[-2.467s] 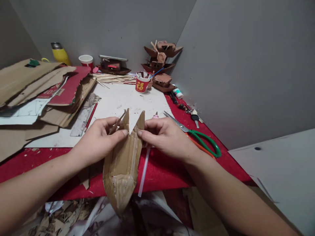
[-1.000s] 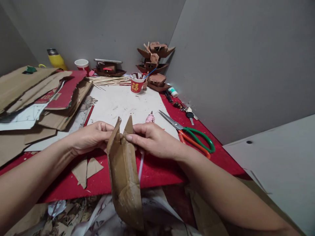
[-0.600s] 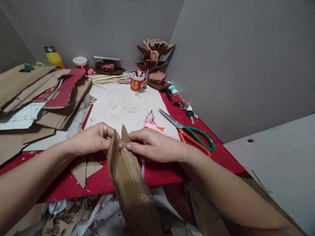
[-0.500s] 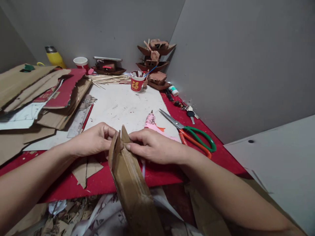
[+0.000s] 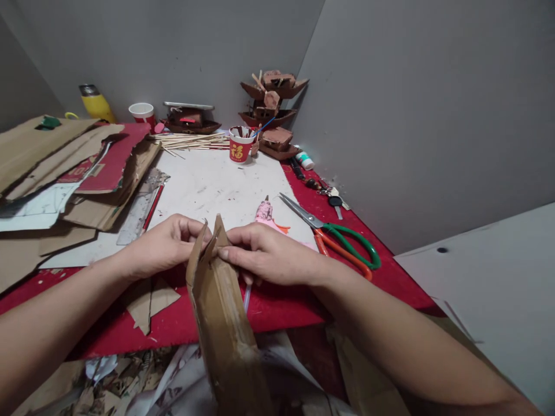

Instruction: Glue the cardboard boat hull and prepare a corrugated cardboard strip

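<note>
A long folded cardboard piece (image 5: pixel 223 323), shaped like a narrow boat hull with pointed flaps at its far end, stands over the table's front edge. My left hand (image 5: pixel 167 245) is closed on the left flap at that far end, its fingertips partly behind the cardboard. My right hand (image 5: pixel 271 254) grips the right side, thumb pressed on the inside near the corner. Just beyond my right hand lies a pink hot glue gun (image 5: pixel 265 212), partly covered by it. Scissors (image 5: pixel 327 228) with green and orange handles rest to its right.
Cardboard sheets (image 5: pixel 43 156) are piled at left beside a clear ruler (image 5: pixel 139 208) and red pencil (image 5: pixel 154 208). Behind are wooden sticks (image 5: pixel 191 141), a red paper cup (image 5: pixel 240 151) and brown model boats (image 5: pixel 277 115). Cardboard scraps (image 5: pixel 150 303) lie near the front edge; keys (image 5: pixel 335 201) at right.
The cardboard hull has tilted and shifted slightly left, its near end swinging left. The flaps at the far end stand a little farther apart. Both hands keep their hold.
</note>
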Demonstrator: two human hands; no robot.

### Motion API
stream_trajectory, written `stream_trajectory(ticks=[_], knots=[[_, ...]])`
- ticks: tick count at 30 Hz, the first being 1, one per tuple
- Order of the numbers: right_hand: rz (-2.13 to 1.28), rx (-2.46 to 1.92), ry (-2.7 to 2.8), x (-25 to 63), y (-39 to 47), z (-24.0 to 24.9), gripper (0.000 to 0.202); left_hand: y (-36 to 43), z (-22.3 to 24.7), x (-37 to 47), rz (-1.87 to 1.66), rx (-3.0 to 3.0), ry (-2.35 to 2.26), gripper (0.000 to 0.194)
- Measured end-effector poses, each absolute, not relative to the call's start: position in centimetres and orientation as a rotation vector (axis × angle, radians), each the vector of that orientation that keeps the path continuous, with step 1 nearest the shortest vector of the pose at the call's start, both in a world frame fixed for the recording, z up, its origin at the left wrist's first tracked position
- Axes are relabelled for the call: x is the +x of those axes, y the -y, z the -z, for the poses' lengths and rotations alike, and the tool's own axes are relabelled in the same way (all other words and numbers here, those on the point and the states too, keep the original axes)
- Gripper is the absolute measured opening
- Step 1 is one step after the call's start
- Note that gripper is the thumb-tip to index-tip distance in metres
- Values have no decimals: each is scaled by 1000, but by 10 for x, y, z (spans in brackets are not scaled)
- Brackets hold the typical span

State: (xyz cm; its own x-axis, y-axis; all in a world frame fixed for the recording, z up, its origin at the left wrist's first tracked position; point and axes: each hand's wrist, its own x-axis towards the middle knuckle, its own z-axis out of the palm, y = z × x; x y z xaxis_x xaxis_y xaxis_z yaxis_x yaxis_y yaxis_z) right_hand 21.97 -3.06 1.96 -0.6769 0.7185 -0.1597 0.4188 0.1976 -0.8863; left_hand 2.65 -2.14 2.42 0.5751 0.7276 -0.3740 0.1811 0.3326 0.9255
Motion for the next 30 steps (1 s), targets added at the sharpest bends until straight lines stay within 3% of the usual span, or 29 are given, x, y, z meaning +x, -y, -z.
stream_trajectory(ticks=[10,20,30], knots=[[-1615,-921,2223,222,27,-20,26,17,-27,18,-377,1395,-798,21],[-1243,-1185,2235,204,35,-8,27,21,-21,21,-381,1683,-896,25],[-1236,-989,2044,212,33,-14,16,18,-25,14,-219,1494,-778,26]])
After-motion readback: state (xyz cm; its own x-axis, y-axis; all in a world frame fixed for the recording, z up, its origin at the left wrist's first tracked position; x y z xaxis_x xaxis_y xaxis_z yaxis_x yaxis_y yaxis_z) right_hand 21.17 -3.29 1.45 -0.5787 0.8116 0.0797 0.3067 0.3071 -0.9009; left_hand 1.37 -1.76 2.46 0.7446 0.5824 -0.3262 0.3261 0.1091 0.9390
